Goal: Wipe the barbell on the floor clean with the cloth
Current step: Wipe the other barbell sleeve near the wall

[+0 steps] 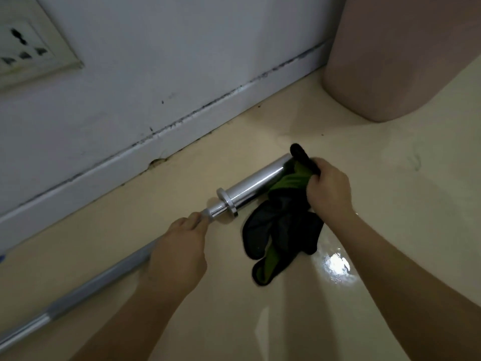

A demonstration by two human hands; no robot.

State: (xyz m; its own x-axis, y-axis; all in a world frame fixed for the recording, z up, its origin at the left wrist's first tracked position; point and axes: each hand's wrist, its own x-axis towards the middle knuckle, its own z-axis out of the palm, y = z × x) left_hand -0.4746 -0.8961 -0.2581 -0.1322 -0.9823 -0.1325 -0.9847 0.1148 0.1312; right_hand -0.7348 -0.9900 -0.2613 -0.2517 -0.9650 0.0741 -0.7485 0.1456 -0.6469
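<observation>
Forearms, two, bare, entering from the lower edge, nearest the lens. Left hand (179, 246): clenched around the thin shaft of the barbell (250, 187), just inboard of the collar (227, 201). Right hand (329, 190): closed on a bunch of cloth (282, 230), pressing it over the far end of the thick chrome sleeve.

Barbell: lies on the cream floor (390, 230), running from lower left towards the skirting board (182, 134); far end close to the wall.

Cloth: dark with green lining; the greater part trails loose on the floor beside the sleeve.

Step in hand, as judged: wiping the sleeve end while the shaft is steadied. Next move likely calls for drawing the wrapped cloth along the sleeve towards the collar, keeping the bar from rolling.

Container: one pink bin (400, 56), upper right, well apart; contents not visible.

Wall socket (23, 45), upper left.
</observation>
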